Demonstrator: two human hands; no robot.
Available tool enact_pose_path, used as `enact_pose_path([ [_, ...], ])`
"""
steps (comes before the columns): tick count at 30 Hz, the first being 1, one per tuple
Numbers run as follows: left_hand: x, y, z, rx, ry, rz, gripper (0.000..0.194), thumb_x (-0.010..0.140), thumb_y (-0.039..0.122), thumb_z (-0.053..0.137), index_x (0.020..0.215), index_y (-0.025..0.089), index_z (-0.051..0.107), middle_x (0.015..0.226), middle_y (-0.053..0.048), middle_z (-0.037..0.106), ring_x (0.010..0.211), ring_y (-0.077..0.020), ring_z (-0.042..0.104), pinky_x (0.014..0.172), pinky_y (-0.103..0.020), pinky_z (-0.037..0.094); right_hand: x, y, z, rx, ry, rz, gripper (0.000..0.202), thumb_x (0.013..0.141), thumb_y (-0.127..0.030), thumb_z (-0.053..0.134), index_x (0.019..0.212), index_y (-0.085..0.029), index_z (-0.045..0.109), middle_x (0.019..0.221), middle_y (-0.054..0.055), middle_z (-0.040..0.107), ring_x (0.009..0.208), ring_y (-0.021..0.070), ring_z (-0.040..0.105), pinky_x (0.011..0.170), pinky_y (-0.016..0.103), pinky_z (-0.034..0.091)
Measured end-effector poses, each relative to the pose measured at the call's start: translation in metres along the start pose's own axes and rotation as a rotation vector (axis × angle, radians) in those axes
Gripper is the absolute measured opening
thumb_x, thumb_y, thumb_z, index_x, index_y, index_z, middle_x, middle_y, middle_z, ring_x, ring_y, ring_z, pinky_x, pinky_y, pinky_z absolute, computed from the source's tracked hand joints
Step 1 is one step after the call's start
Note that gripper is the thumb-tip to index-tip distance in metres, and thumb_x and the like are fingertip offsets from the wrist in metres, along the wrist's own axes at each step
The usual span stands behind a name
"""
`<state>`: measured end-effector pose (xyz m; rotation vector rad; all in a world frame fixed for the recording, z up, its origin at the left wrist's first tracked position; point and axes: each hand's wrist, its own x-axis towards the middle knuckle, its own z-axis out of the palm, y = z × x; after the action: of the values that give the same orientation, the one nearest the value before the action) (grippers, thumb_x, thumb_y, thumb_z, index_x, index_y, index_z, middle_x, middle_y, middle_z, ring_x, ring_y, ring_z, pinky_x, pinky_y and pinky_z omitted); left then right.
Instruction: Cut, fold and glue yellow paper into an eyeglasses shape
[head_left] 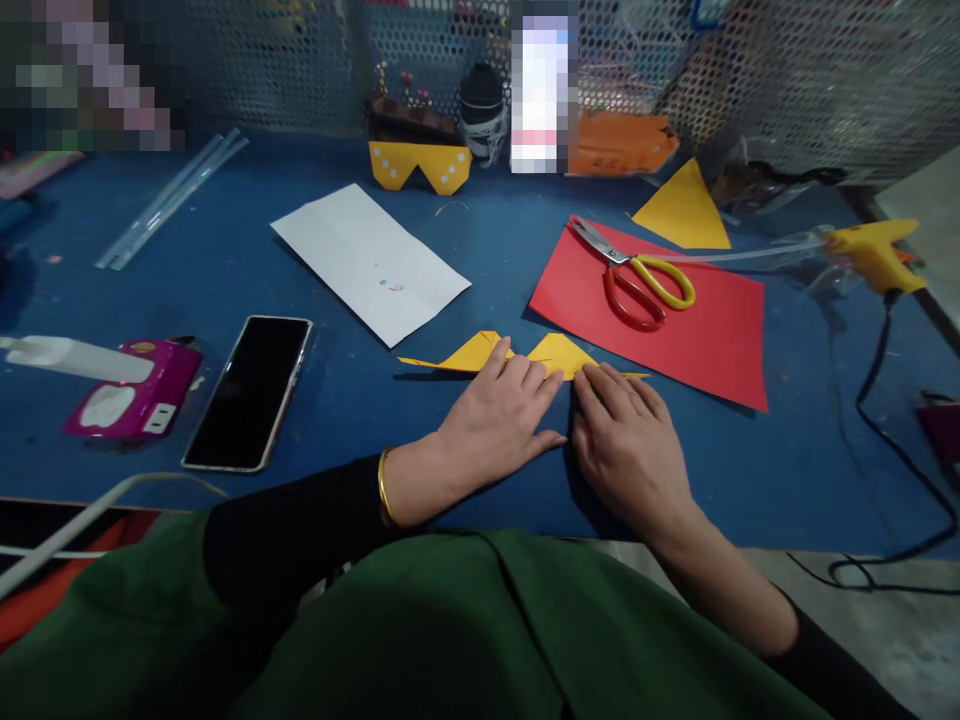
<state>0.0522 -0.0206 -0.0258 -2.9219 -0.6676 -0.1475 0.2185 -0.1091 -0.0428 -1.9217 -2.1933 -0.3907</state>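
Note:
A folded yellow paper cutout with two humps and thin pointed ends lies along the blue table, close in front of me. My left hand rests palm down on its middle, index finger stretched onto the left hump and thumb apart. Beside it, my right hand presses its fingers side by side on the lower edge of the right hump; its thumb is hidden. Beyond the right hand, scissors with one red and one yellow handle lie on a red sheet. A white sheet lies beyond the left hand.
A phone and a magenta box are at left, near clear glue sticks. Farther back stand a yellow mask and a yellow triangle. At right, a yellow glue gun trails its black cord over the table edge.

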Motion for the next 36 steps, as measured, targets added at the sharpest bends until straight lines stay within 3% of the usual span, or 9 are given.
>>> enact_pose_path([
  [5, 0.000, 0.000, -0.001, 0.003, -0.018, 0.003, 0.063, 0.097, 0.054, 0.051, 0.144, 0.012, 0.051, 0.113, -0.013, 0.063, 0.110, -0.0300, 0.055, 0.116, -0.052, 0.022, 0.005, -0.011, 0.000, -0.027, -0.025, 0.039, 0.043, 0.090, -0.018, 0.049, 0.126, 0.004, 0.062, 0.129, 0.026, 0.065, 0.123, 0.0353, 0.060, 0.109, 0.050, 0.039],
  [11, -0.001, 0.001, -0.001, 0.003, -0.017, -0.027, 0.063, 0.097, 0.055, 0.050, 0.144, 0.013, 0.051, 0.117, -0.013, 0.062, 0.115, -0.0303, 0.054, 0.117, -0.051, 0.022, -0.001, 0.008, 0.001, -0.039, -0.033, -0.005, 0.042, 0.093, -0.008, 0.042, 0.129, -0.005, 0.063, 0.134, 0.016, 0.065, 0.125, 0.0307, 0.061, 0.110, 0.049, 0.039],
  [20, -0.001, 0.001, -0.001, -0.022, 0.019, -0.022, 0.061, 0.096, 0.054, 0.052, 0.141, 0.013, 0.054, 0.120, -0.013, 0.063, 0.110, -0.0297, 0.056, 0.116, -0.052, 0.024, -0.009, 0.011, 0.009, -0.035, 0.005, 0.081, 0.045, 0.091, -0.007, 0.041, 0.132, -0.003, 0.059, 0.138, 0.021, 0.061, 0.128, 0.0293, 0.059, 0.108, 0.046, 0.045],
  [24, -0.002, 0.001, 0.000, -0.025, 0.022, -0.019, 0.062, 0.096, 0.055, 0.052, 0.141, 0.012, 0.054, 0.119, -0.013, 0.064, 0.111, -0.0295, 0.056, 0.116, -0.051, 0.024, -0.011, 0.016, 0.007, -0.069, 0.015, 0.130, 0.043, 0.090, -0.008, 0.041, 0.127, 0.002, 0.061, 0.132, 0.025, 0.064, 0.124, 0.0332, 0.062, 0.106, 0.048, 0.045],
  [29, -0.001, 0.001, 0.001, -0.021, 0.022, -0.014, 0.063, 0.096, 0.055, 0.052, 0.141, 0.011, 0.053, 0.116, -0.014, 0.064, 0.113, -0.0298, 0.055, 0.115, -0.052, 0.025, -0.005, 0.020, 0.004, -0.172, -0.016, 0.127, 0.041, 0.092, -0.007, 0.038, 0.121, -0.001, 0.066, 0.123, 0.023, 0.070, 0.111, 0.0315, 0.068, 0.103, 0.049, 0.045],
  [33, -0.001, 0.000, 0.001, -0.028, 0.027, -0.017, 0.062, 0.095, 0.055, 0.054, 0.140, 0.011, 0.054, 0.115, -0.014, 0.064, 0.113, -0.0298, 0.056, 0.115, -0.051, 0.025, -0.001, 0.015, 0.001, -0.209, -0.022, 0.102, 0.039, 0.092, -0.006, 0.038, 0.117, 0.002, 0.067, 0.119, 0.025, 0.070, 0.108, 0.0330, 0.068, 0.104, 0.051, 0.043],
  [36, 0.000, 0.002, 0.000, -0.025, 0.035, -0.006, 0.063, 0.095, 0.054, 0.054, 0.141, 0.010, 0.054, 0.115, -0.014, 0.064, 0.113, -0.0298, 0.056, 0.116, -0.051, 0.025, 0.001, 0.005, 0.003, -0.180, 0.020, 0.060, 0.039, 0.093, -0.007, 0.040, 0.123, -0.001, 0.064, 0.124, 0.024, 0.069, 0.115, 0.0322, 0.065, 0.104, 0.050, 0.043],
])
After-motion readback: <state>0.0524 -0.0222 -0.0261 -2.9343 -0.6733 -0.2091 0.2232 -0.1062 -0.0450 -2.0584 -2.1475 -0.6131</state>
